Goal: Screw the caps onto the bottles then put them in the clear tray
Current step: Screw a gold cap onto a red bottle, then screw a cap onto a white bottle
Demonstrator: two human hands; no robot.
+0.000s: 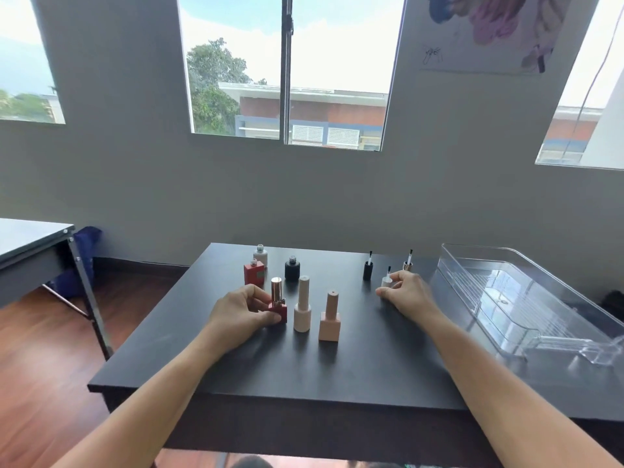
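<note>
On the dark table (304,373) my left hand (241,312) grips a red square bottle with a rose-gold cap (278,304). To its right stand a capped cream round bottle (302,310) and a capped peach square bottle (330,319). Behind them are three uncapped bottles: red square (254,272), white round (260,255) and black round (292,267). My right hand (407,292) holds a white brush cap (387,280) standing brush-up. A black brush cap (368,267) and a gold brush cap (408,263) stand behind it. The clear tray (526,298) lies at the right.
A wall with windows stands right behind the table's far edge. Another grey table (33,255) stands at the left over a wooden floor. The tray's handle end (597,354) reaches toward the near right edge of the table.
</note>
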